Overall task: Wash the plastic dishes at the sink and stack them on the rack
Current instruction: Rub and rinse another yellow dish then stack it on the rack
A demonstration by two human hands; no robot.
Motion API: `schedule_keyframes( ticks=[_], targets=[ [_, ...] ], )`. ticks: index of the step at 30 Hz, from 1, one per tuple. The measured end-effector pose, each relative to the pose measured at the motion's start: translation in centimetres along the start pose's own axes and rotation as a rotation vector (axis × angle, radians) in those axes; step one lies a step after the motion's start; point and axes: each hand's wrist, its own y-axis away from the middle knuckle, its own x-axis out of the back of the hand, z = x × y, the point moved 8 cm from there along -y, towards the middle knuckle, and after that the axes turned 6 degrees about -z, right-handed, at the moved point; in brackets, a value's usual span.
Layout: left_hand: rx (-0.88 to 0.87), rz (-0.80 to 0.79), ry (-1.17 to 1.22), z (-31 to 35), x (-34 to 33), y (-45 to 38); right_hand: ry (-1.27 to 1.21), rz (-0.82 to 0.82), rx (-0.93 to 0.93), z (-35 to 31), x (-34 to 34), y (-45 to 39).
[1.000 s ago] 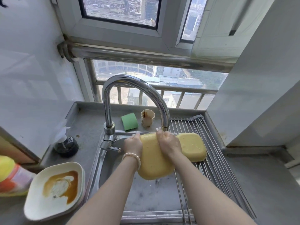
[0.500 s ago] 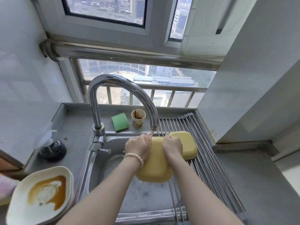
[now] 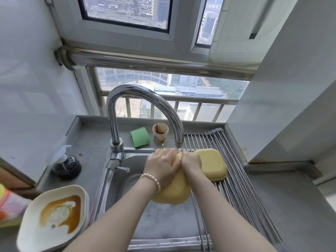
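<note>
Head view: both my hands, left and right, grip a yellow dish under the tap; I judge rinsing, then the rack's far edge.

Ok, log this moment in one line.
step: rinsing | both hands grip yellow dish under faucet | rack: one yellow dish | stained dish waiting

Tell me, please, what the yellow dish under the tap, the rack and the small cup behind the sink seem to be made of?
Yellow dish: likely plastic, matte, evenly coloured with soft rounded corners. Rack: metal, probably stainless steel, thin shiny parallel rods. Small cup: seemingly paper, pale printed wall with brown stains inside.
</note>
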Motion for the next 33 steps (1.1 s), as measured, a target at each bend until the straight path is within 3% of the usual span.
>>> schedule_keyframes(
  ticks=[3, 6, 8, 11, 15, 18, 20, 21, 22, 26, 29, 33],
  targets=[
    [0.305, -0.209, 0.159, -4.3, -0.7, -1.0, -0.007, 0.001, 0.034, -0.1, -0.1, 0.0],
    [0.434, -0.193, 0.421, -5.0, -1.0, -0.1, 0.085, -0.075, 0.062, -0.9, 0.1, -0.2],
    [0.551, -0.145, 0.613, -5.9, -2.0, 0.4, 0.278, -0.086, 0.104, -2.0, 0.5, 0.0],
    [0.671, -0.034, 0.739, -6.3, -1.7, 0.9, 0.634, 0.073, 0.189, -4.4, 0.1, 0.5],
    [0.821, 0.025, 0.950, -7.5, -2.5, 1.4, 0.794, 0.202, 0.432, -5.4, -4.5, 2.6],
    [0.969, 0.121, 1.266, -9.4, -3.8, 2.3, 0.894, 0.113, 0.781, -4.1, -7.1, 5.5],
    [1.069, 0.278, 1.378, -10.2, -4.3, 3.0, 0.959, -0.047, 0.835, -2.8, -7.9, 5.7],
    [1.130, 0.366, 1.444, -10.2, -4.7, 3.5, 0.939, -0.119, 0.753, -2.4, -7.7, 5.1],
    [1.116, 0.323, 1.421, -9.5, -4.5, 4.0, 0.916, -0.148, 0.629, -2.1, -7.2, 4.0],
    [1.113, 0.363, 1.505, -7.7, -5.3, 4.5, 0.887, -0.023, 0.185, -2.7, -4.4, 1.5],
    [1.095, 0.303, 1.368, -7.9, -5.4, 3.9, 0.826, 0.023, 0.070, -2.4, -3.1, 1.4],
    [1.086, 0.321, 1.380, -8.3, -5.9, 4.5, 0.609, -0.026, -0.061, -0.3, -1.0, -0.8]
  ],
)
